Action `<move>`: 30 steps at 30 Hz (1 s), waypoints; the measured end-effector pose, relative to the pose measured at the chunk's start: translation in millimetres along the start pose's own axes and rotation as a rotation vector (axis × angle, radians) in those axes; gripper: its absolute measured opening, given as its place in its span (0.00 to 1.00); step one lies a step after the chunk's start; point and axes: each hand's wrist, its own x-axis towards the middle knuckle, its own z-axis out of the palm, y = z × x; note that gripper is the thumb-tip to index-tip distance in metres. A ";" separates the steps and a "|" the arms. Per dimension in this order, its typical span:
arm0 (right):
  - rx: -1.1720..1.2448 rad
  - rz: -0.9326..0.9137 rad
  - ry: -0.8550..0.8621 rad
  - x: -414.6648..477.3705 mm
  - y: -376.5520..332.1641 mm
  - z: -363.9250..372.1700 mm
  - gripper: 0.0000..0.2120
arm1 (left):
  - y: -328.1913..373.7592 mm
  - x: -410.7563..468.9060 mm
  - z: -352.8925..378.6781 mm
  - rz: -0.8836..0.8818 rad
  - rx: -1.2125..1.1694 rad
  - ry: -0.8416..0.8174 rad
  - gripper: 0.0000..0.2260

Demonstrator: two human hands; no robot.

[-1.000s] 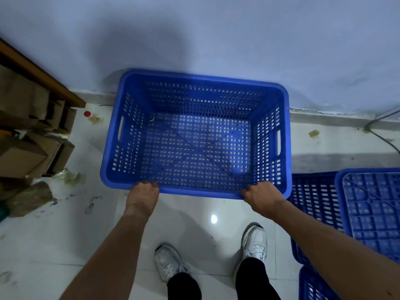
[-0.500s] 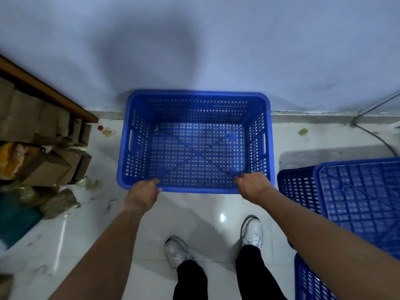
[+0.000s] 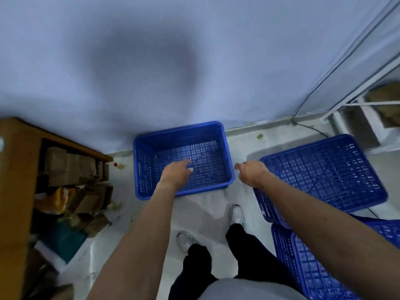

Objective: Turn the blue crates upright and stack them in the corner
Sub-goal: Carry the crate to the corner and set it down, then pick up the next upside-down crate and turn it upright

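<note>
The upright crate [image 3: 207,156] stood on the floor [image 3: 205,213], its far side close against the wall [image 3: 151,61], directly below and in front of the left hand [image 3: 176,173]. This hand hung over the inside of the crate with the fingers loosely stretched and a little spread. It gripped nothing, and I cannot tell whether it touched the near rim or only hovered above it. The right hand [image 3: 251,173] was just beside the right near corner of the same crate, apart from it, with relaxed, slightly bent fingers that also held nothing. So this crate seemed to be already in its place, and the next one was probably the overturned crate [image 3: 324,172]. It lay bottom up immediately to the right of the right hand and well apart from the left hand. Its long axis ran away from the right hand toward the right, a little tilted, so its short end faced that hand. The right hand was clearly the nearer one; the left would have to cross over to reach the far end. A further crate [image 3: 313,267] lay behind the right hand, below the forearm, and partly under the overturned one. To the left of the left hand stood a wooden shelf [image 3: 19,159] with cardboard boxes.
</note>
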 end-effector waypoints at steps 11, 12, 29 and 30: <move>0.355 0.456 -0.022 -120.0 51.7 -9.7 0.23 | 102.6 -19.1 -79.6 0.190 -0.027 -0.025 0.16; 0.384 0.486 -0.015 -132.3 50.6 -9.5 0.24 | 110.4 -22.5 -84.1 0.220 -0.006 -0.013 0.14; 0.672 1.054 0.169 -376.7 4.9 102.8 0.16 | 274.1 -166.1 -6.2 0.815 0.225 -0.083 0.14; 0.690 1.084 0.164 -392.3 2.8 114.9 0.16 | 283.1 -175.5 9.0 0.844 0.242 -0.100 0.14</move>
